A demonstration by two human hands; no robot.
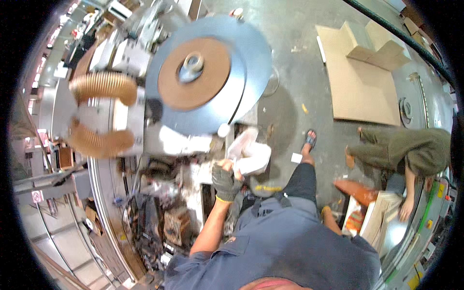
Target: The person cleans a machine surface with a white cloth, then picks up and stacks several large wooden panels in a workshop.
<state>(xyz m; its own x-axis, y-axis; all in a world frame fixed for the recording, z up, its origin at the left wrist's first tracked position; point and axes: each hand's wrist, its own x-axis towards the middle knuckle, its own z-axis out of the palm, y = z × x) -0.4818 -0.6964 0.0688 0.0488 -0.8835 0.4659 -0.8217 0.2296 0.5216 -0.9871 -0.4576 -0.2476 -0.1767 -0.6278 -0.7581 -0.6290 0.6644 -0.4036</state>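
My left hand (225, 182), in a dark grey work glove with a yellow cuff and bare fingertips, is closed on a white crumpled cloth (256, 158). The cloth hangs in loose folds to the right of the fingers; its exact material is hard to make out. Just beyond it stands a large blue-grey disc (256, 53) with a brown inner ring and a metal hub, on a machine. Of my right hand (326, 211), only a bit near the yellow cuff shows beside my right hip. Its fingers are hidden, so what it holds does not show.
Two ribbed tan hoses (104, 87) curve from the machine at left. Cluttered tools and a slatted crate (177, 227) lie below them. A flat cardboard sheet (360, 92) rests on the floor. At right, a co-worker in olive clothes (411, 147) bends over pale boards (379, 220).
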